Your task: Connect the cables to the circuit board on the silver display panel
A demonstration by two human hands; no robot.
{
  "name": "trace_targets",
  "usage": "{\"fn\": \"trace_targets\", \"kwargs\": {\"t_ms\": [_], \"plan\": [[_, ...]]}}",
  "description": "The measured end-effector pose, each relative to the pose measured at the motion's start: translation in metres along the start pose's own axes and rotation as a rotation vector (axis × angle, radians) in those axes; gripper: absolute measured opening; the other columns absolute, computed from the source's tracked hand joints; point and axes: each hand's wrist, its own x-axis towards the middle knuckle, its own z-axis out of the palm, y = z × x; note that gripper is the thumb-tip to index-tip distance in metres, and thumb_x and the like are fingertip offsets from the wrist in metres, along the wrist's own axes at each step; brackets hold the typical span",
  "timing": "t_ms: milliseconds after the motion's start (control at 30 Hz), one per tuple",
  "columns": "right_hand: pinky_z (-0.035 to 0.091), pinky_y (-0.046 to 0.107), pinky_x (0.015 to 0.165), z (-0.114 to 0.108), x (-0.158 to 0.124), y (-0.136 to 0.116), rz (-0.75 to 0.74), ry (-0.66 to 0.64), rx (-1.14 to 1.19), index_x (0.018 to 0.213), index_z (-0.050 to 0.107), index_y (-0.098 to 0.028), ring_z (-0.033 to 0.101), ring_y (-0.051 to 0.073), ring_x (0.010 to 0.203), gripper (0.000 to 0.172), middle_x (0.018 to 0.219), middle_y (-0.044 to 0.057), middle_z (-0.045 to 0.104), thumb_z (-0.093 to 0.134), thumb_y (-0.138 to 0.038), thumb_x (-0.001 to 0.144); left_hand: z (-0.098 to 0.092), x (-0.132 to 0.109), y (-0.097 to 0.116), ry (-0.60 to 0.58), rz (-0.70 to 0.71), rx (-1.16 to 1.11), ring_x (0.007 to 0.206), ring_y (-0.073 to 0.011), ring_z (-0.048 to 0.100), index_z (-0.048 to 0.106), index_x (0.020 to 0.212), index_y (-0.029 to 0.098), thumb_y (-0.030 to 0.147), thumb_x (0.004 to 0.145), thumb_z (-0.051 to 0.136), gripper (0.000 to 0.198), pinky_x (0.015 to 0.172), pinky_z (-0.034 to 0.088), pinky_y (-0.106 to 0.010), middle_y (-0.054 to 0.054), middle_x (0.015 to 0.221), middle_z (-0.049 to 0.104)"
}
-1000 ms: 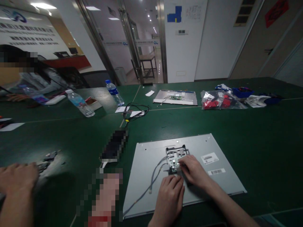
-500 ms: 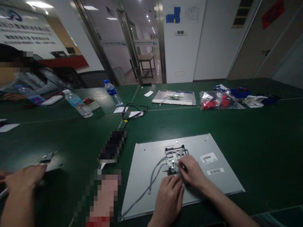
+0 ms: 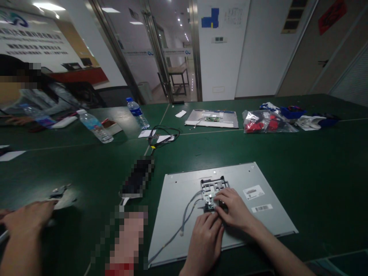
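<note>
A grey metal display panel lies back-up on the green table. A small green circuit board sits in a black bracket near the panel's middle, with grey cables running off to the lower left. My left hand rests on the panel just below the board, fingers curled and pressed at its lower edge. My right hand lies over the board's right side, fingers bent and pressing on it. What the fingertips grip is hidden.
Another person's hand rests on the table at the left. Water bottles stand further back, with a black cable bundle, a second panel and plastic bags of red parts. A blurred dark object lies left of my panel.
My right hand's fingers have shifted slightly on the board; my left hand has stayed in place. The other person's hand at the left has slid a little forward on the table.
</note>
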Motion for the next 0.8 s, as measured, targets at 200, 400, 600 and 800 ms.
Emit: {"fn": "trace_targets", "kwargs": {"t_ms": [200,400,600,800], "plan": [[0.041,0.04,0.094,-0.0034,-0.0005,0.0037,0.009,-0.025,-0.012,0.109,0.061,-0.023,0.052,0.023,0.107,0.031,0.112,0.005,0.061,0.065,-0.015,0.079,-0.0013,0.002,0.0014,0.017,0.015,0.029,0.103,-0.0239,0.058,0.063,0.113,0.021,0.011,0.087,0.054,0.029,0.09,0.051,-0.041,-0.007,0.114,0.065],[0.042,0.041,0.095,-0.006,-0.0007,0.0049,-0.002,-0.023,-0.037,0.109,0.063,-0.024,0.052,0.024,0.109,0.031,0.116,0.006,0.06,0.066,-0.018,0.08,-0.0025,0.0048,0.0026,0.031,0.021,0.04,0.101,-0.0245,0.059,0.062,0.114,0.02,0.011,0.088,0.052,0.03,0.088,0.051,-0.042,-0.008,0.112,0.065],[0.042,0.042,0.095,-0.006,-0.0011,0.0064,-0.01,-0.03,-0.034,0.112,0.062,-0.025,0.052,0.024,0.109,0.034,0.116,0.006,0.06,0.067,-0.017,0.079,-0.0022,0.0039,0.0038,0.043,0.027,0.043,0.096,-0.0238,0.06,0.063,0.111,0.021,0.012,0.089,0.051,0.027,0.085,0.051,-0.041,-0.008,0.107,0.066],[0.042,0.042,0.096,-0.007,-0.0006,0.0062,-0.015,-0.032,-0.027,0.112,0.062,-0.025,0.053,0.024,0.109,0.033,0.115,0.006,0.061,0.066,-0.016,0.08,-0.0008,0.0011,0.0038,0.057,0.075,0.046,0.086,-0.0222,0.059,0.066,0.099,0.02,0.015,0.089,0.053,0.018,0.076,0.05,-0.04,-0.006,0.096,0.068]]}}
